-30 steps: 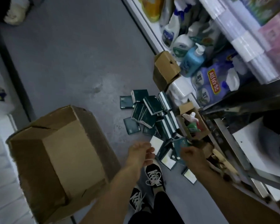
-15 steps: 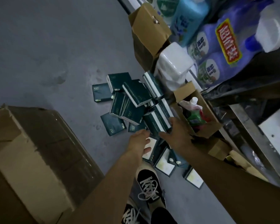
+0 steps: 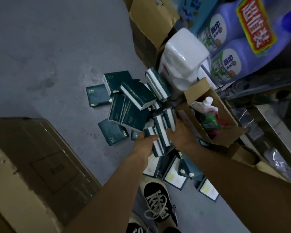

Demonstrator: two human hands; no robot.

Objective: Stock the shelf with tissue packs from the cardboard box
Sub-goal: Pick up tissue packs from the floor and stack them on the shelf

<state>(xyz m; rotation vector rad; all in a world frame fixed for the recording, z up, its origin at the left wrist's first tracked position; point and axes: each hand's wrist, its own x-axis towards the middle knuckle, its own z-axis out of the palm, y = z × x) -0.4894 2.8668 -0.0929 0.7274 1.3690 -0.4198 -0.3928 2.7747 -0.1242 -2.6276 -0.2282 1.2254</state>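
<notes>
Several dark green tissue packs lie heaped on the grey floor beside the shelf. A few upright tissue packs at the near side of the heap are squeezed between my hands. My left hand grips them from the left, fingers curled over the nearest pack. My right hand presses against them from the right, thumb over the top. More packs lie face up below my wrists. The big cardboard box stands at the lower left.
A small open carton with bottles stands just right of my right hand. A white wrapped bundle and a brown box sit beyond the heap. Purple detergent bottles fill the low shelf. My shoe is below.
I have leaned in closer to the heap. Both hands went forward from hovering over the packs and closed together around a few upright packs.
</notes>
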